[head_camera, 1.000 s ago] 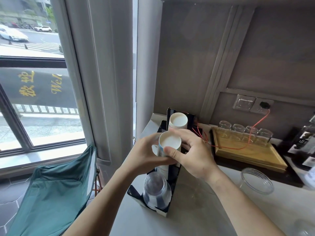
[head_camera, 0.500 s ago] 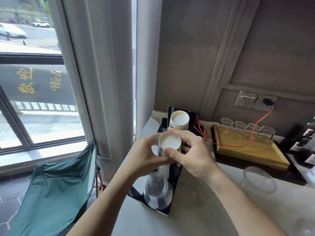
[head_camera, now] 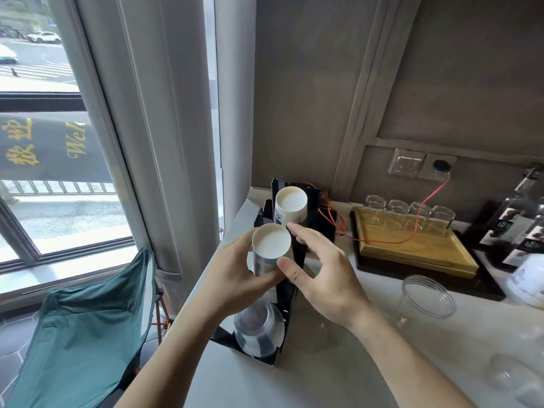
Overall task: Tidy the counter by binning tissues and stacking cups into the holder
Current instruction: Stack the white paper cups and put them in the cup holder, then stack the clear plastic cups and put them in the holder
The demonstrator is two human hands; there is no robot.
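Two hands meet over the black cup holder (head_camera: 297, 254) that stands along the left edge of the pale counter (head_camera: 338, 372), near its back left corner. Her or his left hand (head_camera: 232, 278) is wrapped round a white paper cup (head_camera: 269, 251) with blue print on its side, mouth up and tipped a little toward the window, held above the middle of the holder. That cup's lower end is hidden behind the fingers, so whether it sits in another cup below I cannot tell. Beside it the right hand (head_camera: 323, 278) is spread, fingers straight and loosely apart, the thumb (head_camera: 290, 269) touching the cup's near wall and the fingertips reaching toward a second paper cup (head_camera: 291, 206), which stands in the far end of the holder. At the holder's near end lie clear plastic cups (head_camera: 259, 328), stacked and on their side. Further right, against the back edge of the counter, a wooden tray (head_camera: 412, 248) carries four small glasses (head_camera: 409, 212) upside down in a row, with a red cable (head_camera: 424, 207) running across it up to a wall socket (head_camera: 440, 166). One clear plastic cup (head_camera: 426, 295) stands alone in front of the tray, and dark bottles (head_camera: 518, 219) crowd the right edge. Left of the counter, below the window, sits a green folding chair (head_camera: 82, 328).
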